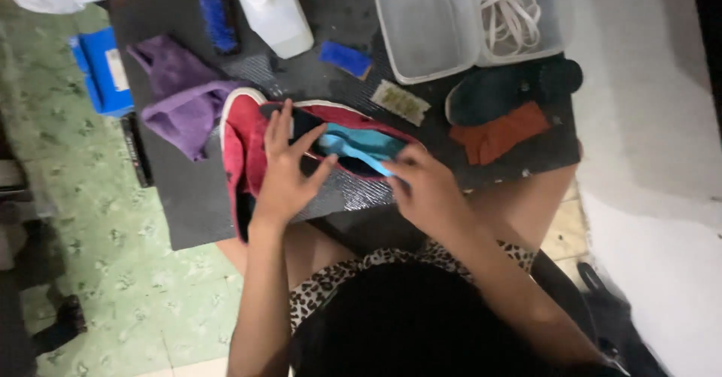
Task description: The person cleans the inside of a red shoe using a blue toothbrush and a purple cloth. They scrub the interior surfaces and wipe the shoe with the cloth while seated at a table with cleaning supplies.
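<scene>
As the shoe lies across the dark mat, both hands work at its mouth
Right hand: the right hand point(429, 189) is closed in a pinch on a blue insole point(359, 148), its near end caught between fingertips at about 4 o'clock of the shoe opening, apparently so the strip can be guided along the inside
Left hand: the left hand point(284, 168) lies spread over the heel end of the red shoe point(244, 140), fingers fanned and pressing rather than clasping, seemingly to steady it and hold the opening wide
Shoe: it rests on its side near the mat's front edge, white sole rim turned to 12 o'clock, directly above the person's lap
Mat: the black mat point(180, 196) carries everything, keeping supplies within arm's reach
At 10 o'clock: a purple cloth point(184, 95) bunched just beside the heel, a blue brush point(219, 22) beyond it
At 12 o'clock: a white bottle point(272, 8), a small blue sponge point(344, 58) and a pale scrap
At 2 o'clock: two clear tubs point(421, 27), one holding white laces point(510, 17); below them a dark insole point(511, 87) and an orange cloth point(500, 132)
Hidden: the shoe's toe and inside are masked by the hands; how far the blue insole reaches in cannot be told
Cut off: bottle top and tub rims leave the picture; motion blur softens small details
</scene>
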